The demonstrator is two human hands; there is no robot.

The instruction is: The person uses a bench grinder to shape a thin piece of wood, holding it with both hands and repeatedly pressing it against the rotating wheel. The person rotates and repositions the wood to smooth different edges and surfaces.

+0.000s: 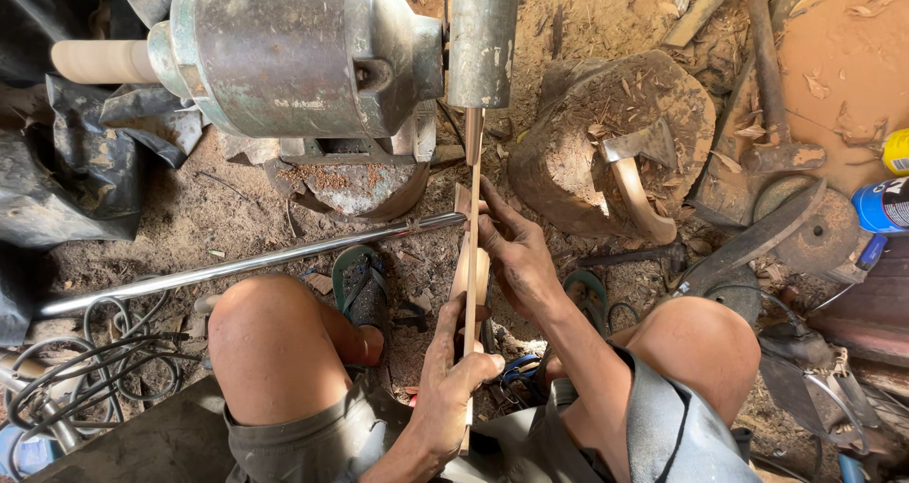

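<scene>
Head view: a person sits low over a dirt floor (237, 218) strewn with wood chips, knees apart, holding a long thin wooden strip (471, 256) that runs from the lap up to the metal cylinder (483, 38) of a machine. Taking that cylinder as landmark, the strip's far end sits just below it, apparently touching its lower tip, and the near end lies closest to the body.

The left hand (453, 388) is wrapped closed around the strip's near part, thumb across the top. The right hand (511, 251) sits midway between the near end and the cylinder, its fingers (492, 204) pinched against the strip's side, steadying it. A pale rounded piece of wood (471, 273) shows behind the strip at that spot; whether the right hand holds it I cannot tell.

The strip looks light and springy, likely to bow or snap if pressed at one point, so a two-point hold suits it, one hand low, one near the middle.

Left of the cylinder stands the grey motor housing (294, 52); below it a shiny steel rod (246, 260) slants across the floor. Right of the cylinder an axe (639, 175) rests on a chopping block (578, 142).
</scene>
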